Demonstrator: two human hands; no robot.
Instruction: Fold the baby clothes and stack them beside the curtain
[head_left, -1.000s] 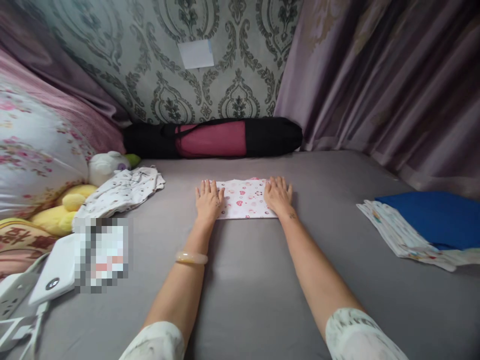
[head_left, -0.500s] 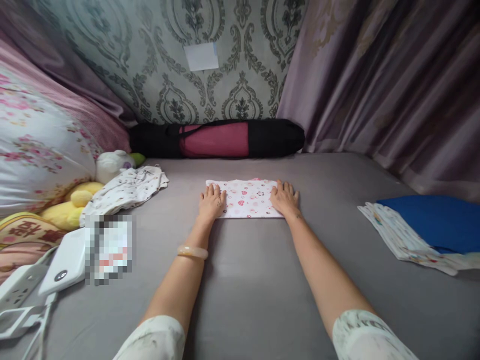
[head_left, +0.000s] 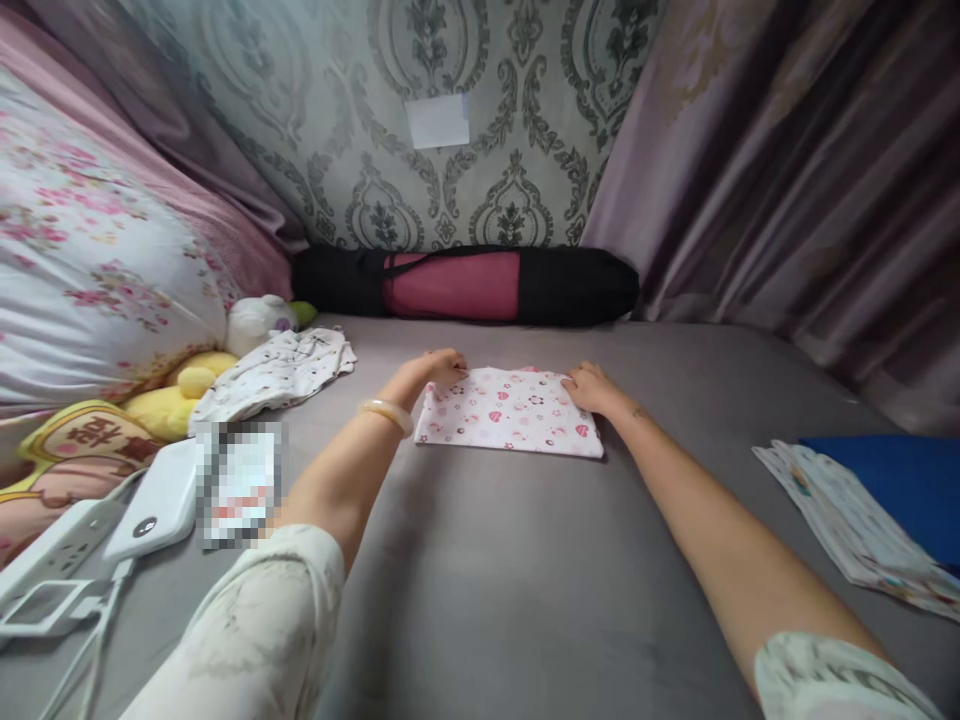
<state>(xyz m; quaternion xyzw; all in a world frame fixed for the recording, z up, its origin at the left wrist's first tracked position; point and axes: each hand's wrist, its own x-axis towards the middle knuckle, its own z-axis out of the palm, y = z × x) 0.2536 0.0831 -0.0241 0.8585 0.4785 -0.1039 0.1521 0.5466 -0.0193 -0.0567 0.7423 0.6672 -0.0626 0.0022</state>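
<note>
A folded white cloth (head_left: 510,415) with pink hearts and small flowers lies flat on the grey bed sheet (head_left: 517,560) in front of me. At its far left corner, my left hand (head_left: 446,368) has its fingers curled down and closed on the edge; a pale bangle (head_left: 388,412) circles that wrist. My right hand (head_left: 591,388) grips the far right corner, fingers bent over the edge. The fingertips of both hands are partly hidden.
A black and pink long bag (head_left: 450,285) lies along the wall. To the left are a spotted garment (head_left: 277,370), plush toys (head_left: 176,395), a white power bank (head_left: 157,505) and a power strip (head_left: 64,545). Folded cloths (head_left: 847,510) and blue fabric (head_left: 892,490) sit right.
Both hands have gone from lying flat on the cloth's sides to its far corners, fingers now closed there. My view has turned slightly left.
</note>
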